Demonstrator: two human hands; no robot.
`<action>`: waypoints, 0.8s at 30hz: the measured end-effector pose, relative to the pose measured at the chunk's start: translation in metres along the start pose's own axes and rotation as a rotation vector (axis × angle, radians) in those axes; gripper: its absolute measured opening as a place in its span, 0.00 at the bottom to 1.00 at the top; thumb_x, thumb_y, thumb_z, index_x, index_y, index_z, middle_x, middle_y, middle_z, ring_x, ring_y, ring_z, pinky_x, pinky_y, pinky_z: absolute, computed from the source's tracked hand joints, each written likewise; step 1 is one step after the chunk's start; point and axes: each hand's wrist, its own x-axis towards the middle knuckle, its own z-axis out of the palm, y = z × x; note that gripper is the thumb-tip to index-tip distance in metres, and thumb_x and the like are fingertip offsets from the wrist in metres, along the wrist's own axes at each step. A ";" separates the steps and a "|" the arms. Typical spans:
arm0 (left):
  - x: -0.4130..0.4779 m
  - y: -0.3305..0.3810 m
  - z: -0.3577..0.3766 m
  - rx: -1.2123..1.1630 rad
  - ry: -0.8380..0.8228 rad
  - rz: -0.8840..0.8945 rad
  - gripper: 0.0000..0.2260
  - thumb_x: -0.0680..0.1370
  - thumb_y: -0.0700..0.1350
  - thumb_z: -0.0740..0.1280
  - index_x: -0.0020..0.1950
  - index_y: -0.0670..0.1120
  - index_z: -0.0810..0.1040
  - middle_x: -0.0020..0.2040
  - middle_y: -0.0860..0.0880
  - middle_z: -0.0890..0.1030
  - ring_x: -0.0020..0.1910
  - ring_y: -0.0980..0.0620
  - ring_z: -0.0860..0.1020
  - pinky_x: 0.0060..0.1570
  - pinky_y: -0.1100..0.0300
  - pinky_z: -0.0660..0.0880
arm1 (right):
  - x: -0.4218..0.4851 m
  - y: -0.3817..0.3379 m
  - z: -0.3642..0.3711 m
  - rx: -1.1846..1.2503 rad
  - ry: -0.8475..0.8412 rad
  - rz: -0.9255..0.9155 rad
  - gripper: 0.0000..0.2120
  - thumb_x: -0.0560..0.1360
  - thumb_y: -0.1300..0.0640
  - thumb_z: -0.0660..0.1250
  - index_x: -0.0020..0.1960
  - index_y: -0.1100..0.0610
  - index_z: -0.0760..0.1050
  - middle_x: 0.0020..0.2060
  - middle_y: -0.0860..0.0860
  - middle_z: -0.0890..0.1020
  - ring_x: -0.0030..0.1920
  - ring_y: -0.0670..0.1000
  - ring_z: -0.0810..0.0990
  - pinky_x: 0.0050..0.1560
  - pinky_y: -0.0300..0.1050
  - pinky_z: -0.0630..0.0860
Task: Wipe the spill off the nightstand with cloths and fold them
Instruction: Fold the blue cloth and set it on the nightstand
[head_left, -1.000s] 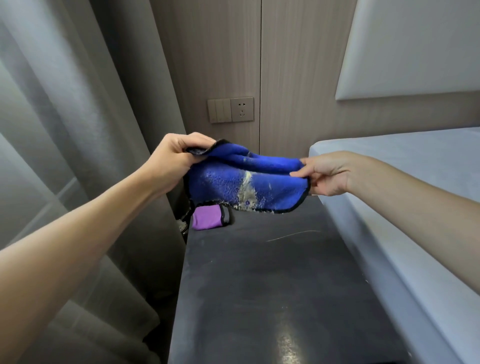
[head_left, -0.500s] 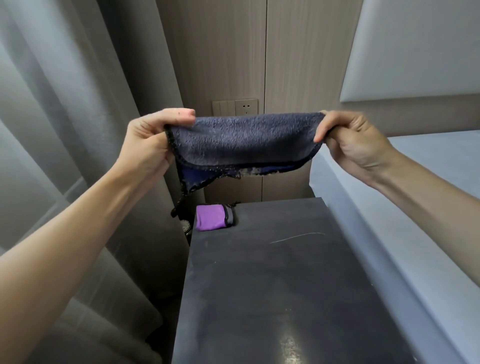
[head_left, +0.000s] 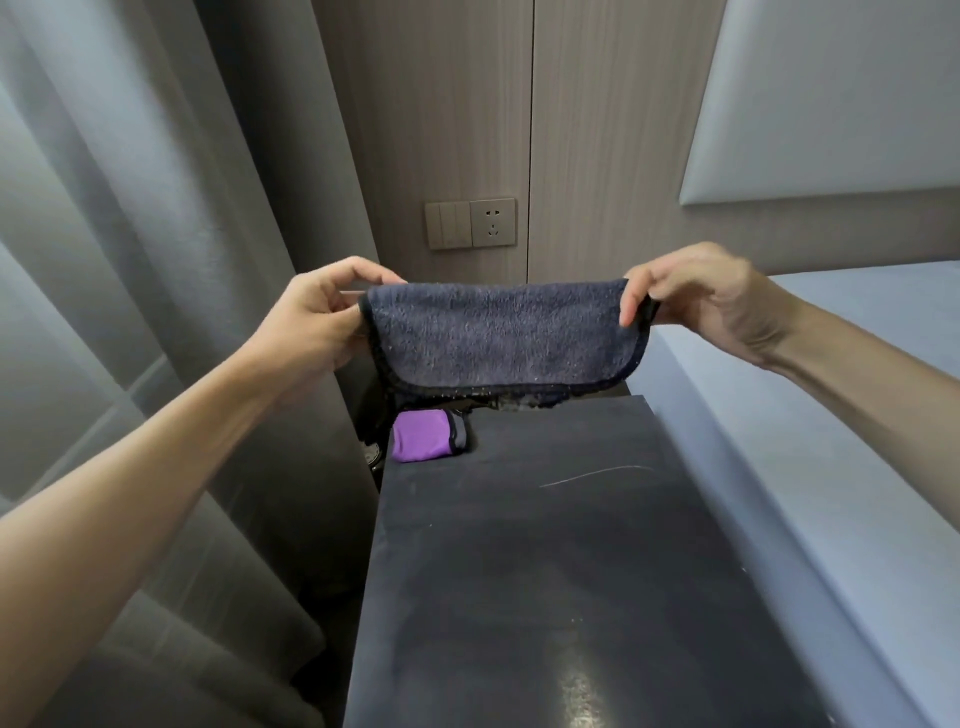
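A dark blue-grey cloth (head_left: 504, 338) with black edging hangs folded in half above the far end of the dark nightstand (head_left: 545, 571). My left hand (head_left: 317, 317) pinches its left end and my right hand (head_left: 691, 296) pinches its right end, holding the fold line level. The cloth's lower edges dangle just above the nightstand's back edge. A folded purple cloth (head_left: 423, 435) with a grey border lies at the far left corner of the nightstand top. A thin pale streak (head_left: 592, 474) marks the top right of the middle.
Grey curtains (head_left: 156, 260) hang along the left, close to the nightstand's left side. A blue-sheeted bed (head_left: 810, 493) borders the right side. A switch and socket plate (head_left: 470, 223) is on the wood-panelled wall behind, with a padded headboard (head_left: 831, 93) at the upper right.
The cloth was turned from its bright blue stained side to its dull side and folded in half. Since half a second ago both hands lowered it toward the nightstand and evened its lower edges.
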 end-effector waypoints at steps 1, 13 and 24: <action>-0.002 -0.001 -0.003 -0.043 -0.068 -0.035 0.08 0.75 0.35 0.66 0.52 0.43 0.80 0.46 0.47 0.85 0.43 0.51 0.83 0.40 0.61 0.80 | 0.001 0.000 0.000 -0.057 0.042 -0.003 0.12 0.74 0.60 0.62 0.36 0.64 0.79 0.36 0.58 0.78 0.40 0.54 0.73 0.47 0.45 0.72; -0.016 -0.045 0.044 -0.219 -0.697 -0.561 0.33 0.62 0.29 0.64 0.67 0.42 0.70 0.62 0.32 0.74 0.61 0.36 0.73 0.62 0.43 0.68 | 0.019 -0.045 0.029 -0.186 -0.071 -0.040 0.35 0.72 0.79 0.64 0.72 0.53 0.64 0.40 0.56 0.81 0.39 0.51 0.80 0.42 0.43 0.78; 0.001 -0.009 0.119 -0.331 -0.452 -0.371 0.17 0.76 0.36 0.66 0.64 0.40 0.76 0.60 0.41 0.80 0.62 0.40 0.76 0.70 0.36 0.64 | 0.036 -0.071 0.026 -0.097 -0.270 0.220 0.34 0.67 0.72 0.67 0.70 0.50 0.71 0.49 0.66 0.81 0.45 0.60 0.83 0.46 0.51 0.81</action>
